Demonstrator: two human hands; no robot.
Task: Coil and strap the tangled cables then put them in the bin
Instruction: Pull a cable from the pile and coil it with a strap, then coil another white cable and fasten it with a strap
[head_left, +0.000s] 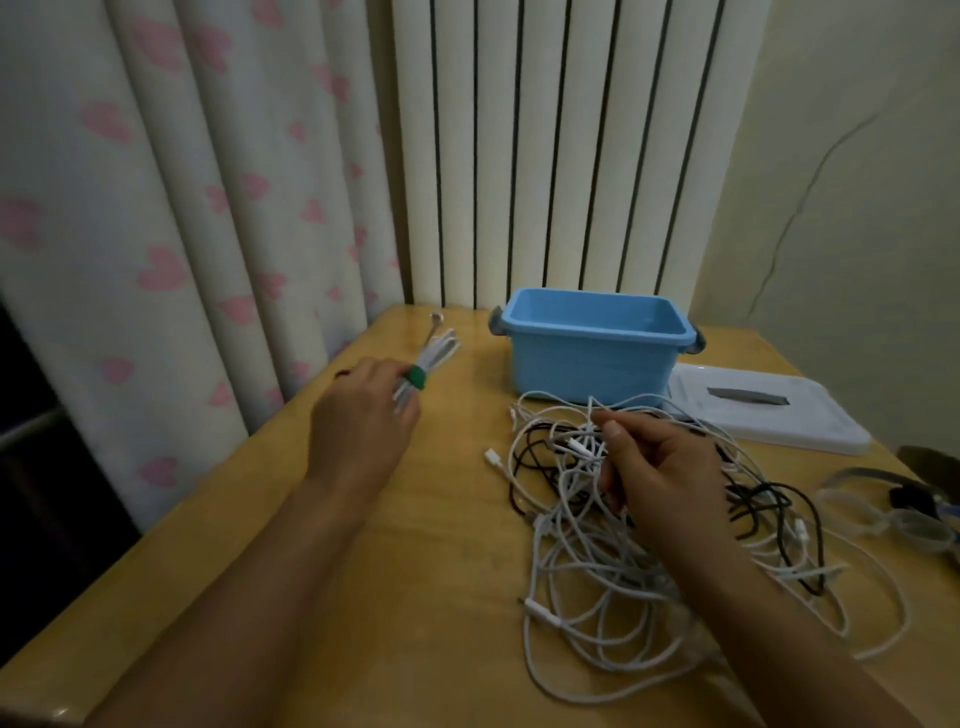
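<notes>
1. Wooden, yellowish table (415, 519) fills the lower part of the frame, with both bare forearms reaching in from the bottom edge.
2. At centre left, the left hand (358, 421) has its fingers curled round one end of a coiled white cable (434, 356); a green strap (415, 376) wraps the coil just beyond the fingers, and the far end of the coil points toward the upper left corner of the table.
3. At centre right, the right hand (660, 467) hovers over the tangled cables (623, 545); its thumb and fingers are curled together and seem to pinch a white strand lifted from the pile, though the exact contact is hard to make out.
4. That tangle of white and black cables lies on the table in the lower right, spreading from just in front of the bin out toward the right edge.
5. Above it, a blue bin (595, 348) with grey handles stands open on the table, nothing visible inside.
6. Just right of the bin, a white lid (769, 410) with a grey handle lies flat.
7. At the far right edge sits a pair of glasses (904, 519).
8. Behind the table hang a curtain (156, 208) with pink hearts and a white ribbed radiator (545, 156).
</notes>
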